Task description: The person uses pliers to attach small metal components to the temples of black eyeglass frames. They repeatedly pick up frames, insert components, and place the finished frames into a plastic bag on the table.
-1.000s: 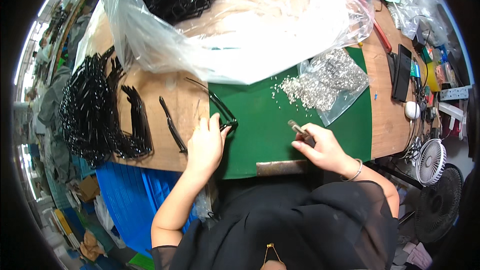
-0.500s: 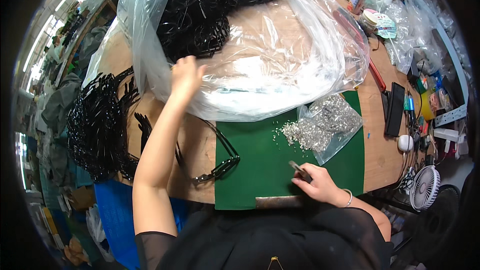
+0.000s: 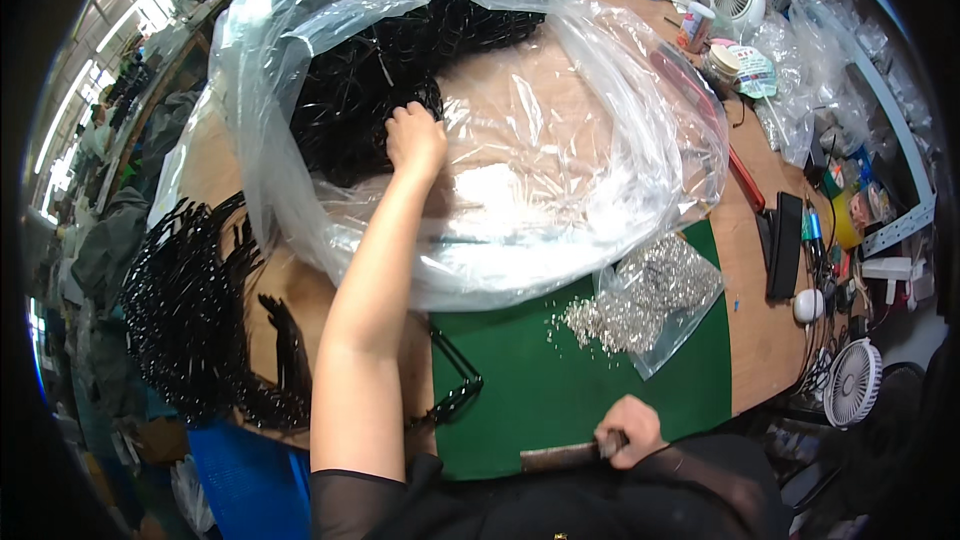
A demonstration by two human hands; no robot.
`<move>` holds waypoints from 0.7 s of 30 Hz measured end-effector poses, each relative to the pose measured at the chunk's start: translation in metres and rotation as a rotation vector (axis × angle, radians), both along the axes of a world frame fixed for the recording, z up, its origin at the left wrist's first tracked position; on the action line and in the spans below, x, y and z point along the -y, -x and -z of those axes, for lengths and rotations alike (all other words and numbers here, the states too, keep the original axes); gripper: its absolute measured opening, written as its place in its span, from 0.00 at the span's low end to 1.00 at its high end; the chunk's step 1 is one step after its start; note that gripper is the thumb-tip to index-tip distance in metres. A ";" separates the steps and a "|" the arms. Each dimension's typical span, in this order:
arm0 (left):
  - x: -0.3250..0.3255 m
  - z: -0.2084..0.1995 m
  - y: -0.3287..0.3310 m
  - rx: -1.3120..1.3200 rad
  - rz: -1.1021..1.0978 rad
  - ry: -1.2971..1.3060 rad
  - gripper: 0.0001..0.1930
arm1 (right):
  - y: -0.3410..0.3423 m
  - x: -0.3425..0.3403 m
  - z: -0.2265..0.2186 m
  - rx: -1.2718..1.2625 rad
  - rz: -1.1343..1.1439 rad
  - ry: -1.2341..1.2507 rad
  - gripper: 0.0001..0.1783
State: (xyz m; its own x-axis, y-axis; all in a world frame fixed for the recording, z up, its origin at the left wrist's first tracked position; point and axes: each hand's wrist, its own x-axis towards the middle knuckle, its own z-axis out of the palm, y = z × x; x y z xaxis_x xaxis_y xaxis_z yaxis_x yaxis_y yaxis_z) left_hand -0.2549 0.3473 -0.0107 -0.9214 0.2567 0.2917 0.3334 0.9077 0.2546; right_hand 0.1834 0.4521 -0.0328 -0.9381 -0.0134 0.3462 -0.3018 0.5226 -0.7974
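Observation:
My left hand (image 3: 415,143) reaches into a large clear plastic bag (image 3: 470,280), fingers curled at the edge of a pile of glossy black thin pieces (image 3: 360,90). What its fingertips pinch is hidden. Low on the green mat (image 3: 500,350), my right hand (image 3: 635,432) is closed in a fist around a small dark metal tool (image 3: 611,443), mostly covered by the fingers. Beside that fist lies a rusty flat metal bar (image 3: 555,458) at the mat's near edge. A thin black frame-like piece (image 3: 460,390) rests on the mat's left side, partly behind my left arm.
Tiny silver metal parts (image 3: 590,328) spill from a small clear bag (image 3: 665,305). At the left hangs a glossy black bundle (image 3: 185,330) over the table edge, above a blue crate (image 3: 245,480). A phone-like black slab (image 3: 786,245), cables and small fans (image 3: 852,380) line the right side.
My left hand has moved right, deeper into the bag against the black pile. My right hand has dropped toward the metal bar with its tool. The view has shifted, so the table sits lower.

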 end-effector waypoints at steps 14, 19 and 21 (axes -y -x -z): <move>-0.021 0.003 -0.016 0.143 -0.011 0.081 0.16 | -0.010 0.006 0.016 -0.057 0.080 0.016 0.16; -0.010 -0.069 -0.123 0.189 0.329 -0.069 0.17 | -0.003 0.007 0.005 -0.159 0.128 -0.013 0.12; 0.000 -0.051 -0.154 0.235 0.411 0.043 0.17 | -0.001 0.013 0.004 -0.209 0.172 -0.004 0.12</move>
State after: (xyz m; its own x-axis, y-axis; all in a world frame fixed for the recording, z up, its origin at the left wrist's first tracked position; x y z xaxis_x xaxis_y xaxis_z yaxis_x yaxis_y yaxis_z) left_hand -0.1005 0.3474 0.0402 -0.7809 0.6208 0.0689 0.6049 0.7241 0.3312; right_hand 0.1839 0.4390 -0.0372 -0.8349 0.1384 0.5327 -0.3658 0.5837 -0.7249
